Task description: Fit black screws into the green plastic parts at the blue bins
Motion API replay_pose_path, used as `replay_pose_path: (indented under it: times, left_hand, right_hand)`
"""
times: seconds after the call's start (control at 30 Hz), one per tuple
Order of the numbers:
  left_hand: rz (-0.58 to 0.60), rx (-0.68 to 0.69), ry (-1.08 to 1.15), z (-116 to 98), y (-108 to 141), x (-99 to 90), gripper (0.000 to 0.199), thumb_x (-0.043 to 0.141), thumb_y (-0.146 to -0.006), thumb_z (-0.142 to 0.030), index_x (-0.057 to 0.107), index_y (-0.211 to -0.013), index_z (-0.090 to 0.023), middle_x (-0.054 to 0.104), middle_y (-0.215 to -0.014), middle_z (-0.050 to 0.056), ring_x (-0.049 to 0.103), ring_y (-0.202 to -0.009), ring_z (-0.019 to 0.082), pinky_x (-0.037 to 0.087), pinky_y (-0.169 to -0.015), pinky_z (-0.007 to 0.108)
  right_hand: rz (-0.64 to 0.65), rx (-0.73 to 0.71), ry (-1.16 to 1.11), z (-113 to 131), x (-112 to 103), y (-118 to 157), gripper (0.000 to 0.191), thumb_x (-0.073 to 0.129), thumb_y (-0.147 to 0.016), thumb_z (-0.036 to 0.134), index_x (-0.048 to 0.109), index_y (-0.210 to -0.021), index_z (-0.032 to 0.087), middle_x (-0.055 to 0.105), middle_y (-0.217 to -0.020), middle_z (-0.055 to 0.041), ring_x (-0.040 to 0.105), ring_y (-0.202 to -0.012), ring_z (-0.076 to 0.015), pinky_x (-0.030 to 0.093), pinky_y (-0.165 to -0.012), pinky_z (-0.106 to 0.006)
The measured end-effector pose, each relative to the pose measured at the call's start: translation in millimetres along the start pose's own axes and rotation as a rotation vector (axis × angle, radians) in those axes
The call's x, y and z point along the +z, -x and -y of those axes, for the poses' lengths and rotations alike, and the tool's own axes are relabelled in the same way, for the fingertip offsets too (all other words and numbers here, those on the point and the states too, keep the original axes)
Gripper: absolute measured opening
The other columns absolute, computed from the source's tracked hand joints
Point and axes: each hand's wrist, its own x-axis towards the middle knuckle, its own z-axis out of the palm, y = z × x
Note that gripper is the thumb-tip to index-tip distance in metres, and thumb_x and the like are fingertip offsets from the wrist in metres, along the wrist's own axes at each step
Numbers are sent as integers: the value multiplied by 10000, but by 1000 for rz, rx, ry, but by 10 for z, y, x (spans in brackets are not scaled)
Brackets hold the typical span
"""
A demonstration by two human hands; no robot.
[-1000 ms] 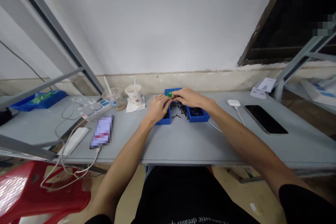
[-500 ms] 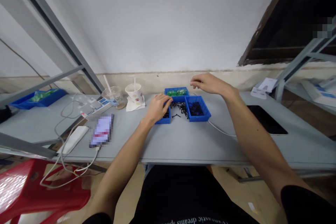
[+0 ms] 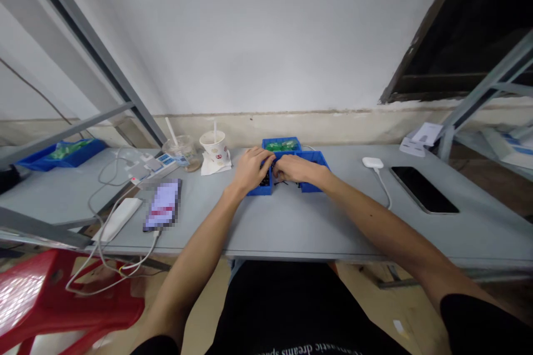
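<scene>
My left hand (image 3: pixel 251 170) lies over the left blue bin (image 3: pixel 260 191), fingers curled at its far rim and thumb set apart from them. Small dark parts show inside that bin below the palm. Close beside it, my right hand (image 3: pixel 292 168) reaches down between the bins with bent fingers closed together over loose black screws (image 3: pixel 282 182). Its fingertips are partly hidden, so what they hold does not show. The right blue bin (image 3: pixel 312 187) is partly covered by my right wrist. Behind both hands stands a blue bin (image 3: pixel 281 140) with green bagged contents (image 3: pixel 283 146).
On the left are two drink cups (image 3: pixel 215 147) (image 3: pixel 182 152), a power strip (image 3: pixel 154 169), a phone (image 3: pixel 163 204), a white box (image 3: pixel 119 219) and loose cables. To the right lie a white earphone case (image 3: pixel 372 163) on a cable and a dark phone (image 3: pixel 423 189). A red stool (image 3: pixel 62 299) stands lower left.
My right hand has come down and left from the air behind the right bin to the screws between the bins. That uncovers the white case. My left hand stays in place.
</scene>
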Motion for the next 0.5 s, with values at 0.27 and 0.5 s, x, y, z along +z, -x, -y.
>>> replay_pose_path:
  times: [0.27,0.5]
  left_hand:
    - [13,-16,-10,4,-2,2,336,431,-1107,-375,725,-1033,-230,764,-1029,62,667,-1024,248,484,-950,404]
    - [-5,10,13,5,-1,5,303,459,-1102,-347,722,-1037,-211,762,-1017,56,669,-995,242,478,-932,392]
  right_hand:
    - [34,21,65,67,58,-7,179,630,-816,96,788,-851,173,767,-835,-71,649,-729,-185,355,-622,-286]
    - [36,34,27,34,39,8,183,607,-796,64,758,-819,165,756,-813,-63,648,-727,-176,358,-620,-277]
